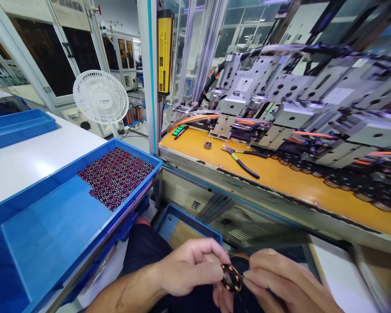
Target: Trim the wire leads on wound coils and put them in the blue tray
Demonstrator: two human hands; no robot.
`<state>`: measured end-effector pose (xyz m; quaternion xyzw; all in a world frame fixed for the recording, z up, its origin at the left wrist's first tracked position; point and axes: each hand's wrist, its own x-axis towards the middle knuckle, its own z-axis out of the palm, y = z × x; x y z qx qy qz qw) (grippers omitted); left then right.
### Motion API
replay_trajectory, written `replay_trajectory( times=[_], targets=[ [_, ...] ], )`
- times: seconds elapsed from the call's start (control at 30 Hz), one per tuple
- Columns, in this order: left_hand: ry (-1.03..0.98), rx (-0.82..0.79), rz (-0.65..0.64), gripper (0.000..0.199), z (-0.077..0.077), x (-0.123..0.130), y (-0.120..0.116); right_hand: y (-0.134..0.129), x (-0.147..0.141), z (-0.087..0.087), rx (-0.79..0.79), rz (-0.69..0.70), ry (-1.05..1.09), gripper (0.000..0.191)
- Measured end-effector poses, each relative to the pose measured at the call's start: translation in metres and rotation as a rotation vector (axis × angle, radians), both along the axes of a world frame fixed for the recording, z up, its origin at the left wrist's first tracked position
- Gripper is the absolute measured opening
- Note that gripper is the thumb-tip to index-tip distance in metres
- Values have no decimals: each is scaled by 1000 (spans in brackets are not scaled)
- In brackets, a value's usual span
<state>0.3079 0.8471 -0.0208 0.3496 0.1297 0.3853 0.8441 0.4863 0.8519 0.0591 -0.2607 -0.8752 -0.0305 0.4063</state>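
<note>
Low in the picture, above my lap, my left hand [195, 265] is closed with thumb and fingers around a small motor stator [230, 279]. It is a black ring with copper-coloured windings showing around it, tilted so that its opening faces me. At the ring's right edge, my right hand [276, 276] is closed in a pinch on what looks like a thin wire. The inner fingertips of both hands are partly hidden. Behind the stator, between the hands, a rounded brownish edge shows, too unclear to name.
At left, a blue tray [52, 232] holds many small dark parts with red and copper dots. Cutting pliers [239, 161] and a single stator [207, 144] lie on the orange machine bench [280, 180]. A white fan [101, 98] stands behind. Another blue bin [195, 224] sits below the bench.
</note>
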Motion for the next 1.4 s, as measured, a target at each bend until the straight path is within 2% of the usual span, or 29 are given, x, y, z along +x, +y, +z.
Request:
replay_trajectory(
  times=[0.1,0.2,0.27,0.37,0.47,0.57,0.63,0.67,0.77,0.83,1.07,1.27,1.33,1.4],
  targets=[
    [47,84,95,27,4,-4,-2,-1,0,-6,-31,-12,8,22],
    [52,153,250,19,14,-8,-5,-4,-1,-11,-131,-49,89,14],
    [-12,190,332,20,19,-10,-5,-5,-2,-13,-228,-60,169,14],
    [-137,172,365,22,21,-12,-2,-3,-4,-12,-342,-3,252,15],
    [-69,112,323,30,20,-10,2,1,-2,-11,-367,86,287,15],
    [116,91,121,47,17,-6,4,4,0,-13,-375,148,310,17],
    [194,95,40,47,17,-5,5,5,1,-13,-386,169,314,17],
    [220,101,50,42,17,-5,4,5,2,-13,-386,165,315,17],
    [245,129,159,25,19,-5,2,3,3,-13,-398,105,320,15],
    [216,147,226,21,21,-4,1,2,2,-12,-425,66,332,16],
    [121,286,460,24,23,0,0,0,0,-14,-503,-12,406,21],
    [239,391,641,23,26,0,-1,-2,-6,-16,-534,-38,471,21],
    [292,469,697,24,26,-1,0,-5,-9,-17,-607,-63,529,23],
    [354,566,737,26,25,-4,1,-7,-11,-17,-784,-57,616,27]
  ],
)
